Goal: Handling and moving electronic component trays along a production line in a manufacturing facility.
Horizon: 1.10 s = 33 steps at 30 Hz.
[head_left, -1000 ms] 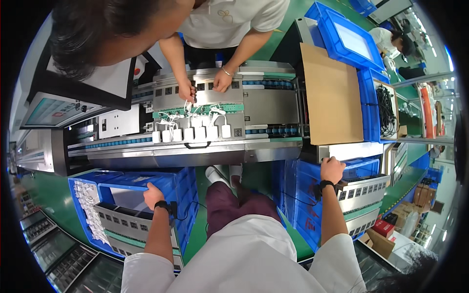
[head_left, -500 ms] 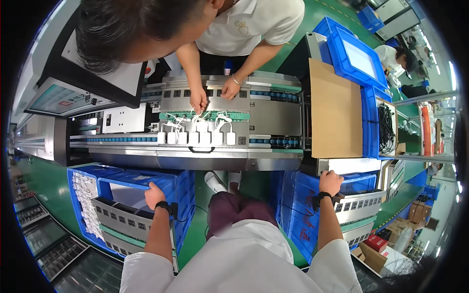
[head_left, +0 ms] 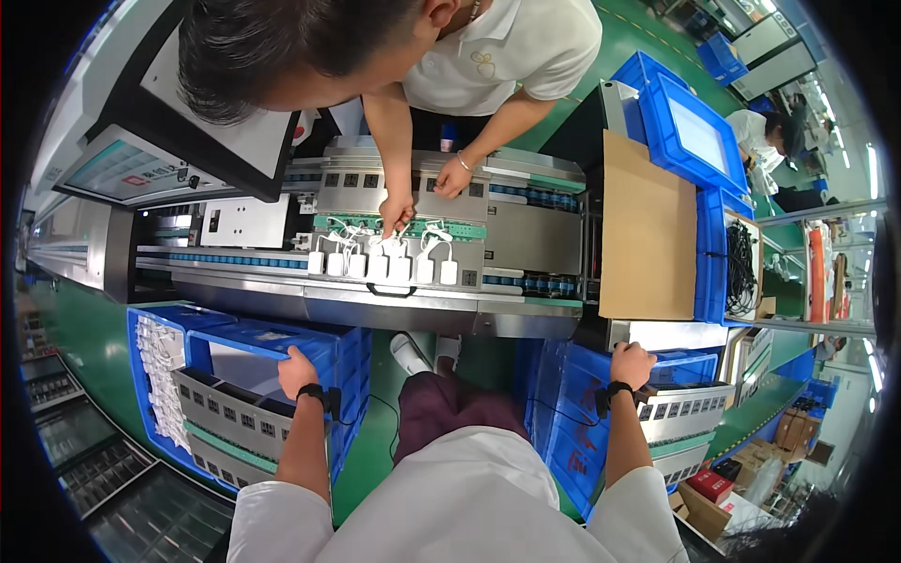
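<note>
My left hand [head_left: 297, 372] is closed over the rim of a blue crate [head_left: 246, 340] at the lower left. At the lower right, my right hand [head_left: 632, 365] is curled on the edge of another blue crate [head_left: 561, 413]; its fingertips are partly hidden. Each crate has metal fixture plates with socket openings on it, a left plate [head_left: 218, 405] and a right plate [head_left: 693, 403]. Across the conveyor, a co-worker's hands [head_left: 398, 210] work at white cables on a metal fixture [head_left: 349, 197]. Several white power adapters [head_left: 401, 269] stand in a row on that fixture.
The conveyor's metal front edge [head_left: 394, 305] runs in front of me. Cardboard [head_left: 648, 225] lies at its right, beside stacked blue crates [head_left: 690, 131]. A black-framed screen [head_left: 141, 174] stands at the left. White bundled parts [head_left: 161, 380] fill the left crate's side.
The view has shifted slightly. The co-worker's hand on the cables has moved a little towards me and the adapters. My hands stay in place on the crates.
</note>
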Each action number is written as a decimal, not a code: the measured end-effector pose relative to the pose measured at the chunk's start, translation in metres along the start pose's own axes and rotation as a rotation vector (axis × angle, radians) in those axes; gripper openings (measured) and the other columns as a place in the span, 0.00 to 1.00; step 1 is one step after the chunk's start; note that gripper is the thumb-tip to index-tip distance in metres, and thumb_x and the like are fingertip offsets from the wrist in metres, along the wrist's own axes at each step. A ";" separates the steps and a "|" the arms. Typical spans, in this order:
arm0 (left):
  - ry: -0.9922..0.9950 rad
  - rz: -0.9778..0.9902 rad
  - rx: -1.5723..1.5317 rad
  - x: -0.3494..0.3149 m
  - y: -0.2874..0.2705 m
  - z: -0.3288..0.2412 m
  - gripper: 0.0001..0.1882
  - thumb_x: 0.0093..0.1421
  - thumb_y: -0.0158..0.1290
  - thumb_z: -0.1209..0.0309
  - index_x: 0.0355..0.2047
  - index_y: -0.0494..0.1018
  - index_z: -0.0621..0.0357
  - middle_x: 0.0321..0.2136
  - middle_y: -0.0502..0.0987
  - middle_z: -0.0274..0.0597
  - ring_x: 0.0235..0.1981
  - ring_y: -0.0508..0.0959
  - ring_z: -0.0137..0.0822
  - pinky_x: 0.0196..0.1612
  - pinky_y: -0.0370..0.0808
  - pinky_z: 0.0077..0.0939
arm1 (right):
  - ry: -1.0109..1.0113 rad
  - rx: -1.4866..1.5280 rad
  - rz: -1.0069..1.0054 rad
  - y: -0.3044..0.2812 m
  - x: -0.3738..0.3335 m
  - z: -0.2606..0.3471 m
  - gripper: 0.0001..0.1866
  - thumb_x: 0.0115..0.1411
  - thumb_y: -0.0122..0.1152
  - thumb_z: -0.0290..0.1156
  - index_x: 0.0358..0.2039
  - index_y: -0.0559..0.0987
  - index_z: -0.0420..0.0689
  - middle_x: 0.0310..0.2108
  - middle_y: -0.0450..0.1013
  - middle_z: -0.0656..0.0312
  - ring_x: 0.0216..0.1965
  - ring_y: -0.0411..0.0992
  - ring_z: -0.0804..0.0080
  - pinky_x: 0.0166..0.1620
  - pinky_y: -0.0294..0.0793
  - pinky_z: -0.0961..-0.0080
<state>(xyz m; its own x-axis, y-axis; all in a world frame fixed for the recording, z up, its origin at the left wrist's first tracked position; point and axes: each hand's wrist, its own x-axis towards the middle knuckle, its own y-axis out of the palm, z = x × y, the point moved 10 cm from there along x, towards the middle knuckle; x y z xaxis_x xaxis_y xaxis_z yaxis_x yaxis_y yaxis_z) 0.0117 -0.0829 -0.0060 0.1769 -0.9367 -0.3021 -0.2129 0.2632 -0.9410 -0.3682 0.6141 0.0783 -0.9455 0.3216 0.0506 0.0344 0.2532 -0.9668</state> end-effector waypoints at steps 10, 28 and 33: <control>-0.007 0.005 0.019 -0.003 -0.002 -0.001 0.33 0.63 0.43 0.45 0.43 0.80 0.66 0.43 0.81 0.64 0.47 0.80 0.65 0.51 0.75 0.56 | -0.012 -0.003 -0.004 0.004 0.001 -0.002 0.16 0.60 0.54 0.39 0.32 0.84 0.41 0.34 0.81 0.54 0.44 0.74 0.48 0.40 0.81 0.54; -0.026 0.015 -0.006 -0.003 -0.004 -0.001 0.34 0.63 0.43 0.45 0.42 0.80 0.68 0.43 0.81 0.66 0.48 0.79 0.66 0.52 0.74 0.56 | -0.043 -0.005 -0.025 0.003 0.000 0.000 0.15 0.60 0.54 0.39 0.31 0.83 0.42 0.33 0.81 0.55 0.43 0.73 0.48 0.40 0.80 0.53; -0.023 -0.016 0.002 -0.003 -0.005 0.000 0.33 0.62 0.44 0.46 0.41 0.81 0.67 0.42 0.81 0.65 0.46 0.80 0.65 0.51 0.75 0.56 | -0.034 -0.012 -0.013 0.007 0.000 -0.002 0.15 0.60 0.53 0.39 0.31 0.83 0.42 0.34 0.81 0.55 0.43 0.73 0.48 0.40 0.80 0.54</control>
<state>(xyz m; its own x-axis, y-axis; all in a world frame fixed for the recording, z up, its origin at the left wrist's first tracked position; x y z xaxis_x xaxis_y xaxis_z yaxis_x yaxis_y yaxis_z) 0.0117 -0.0812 -0.0007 0.2022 -0.9352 -0.2907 -0.2082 0.2490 -0.9459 -0.3670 0.6178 0.0725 -0.9564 0.2871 0.0540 0.0262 0.2684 -0.9630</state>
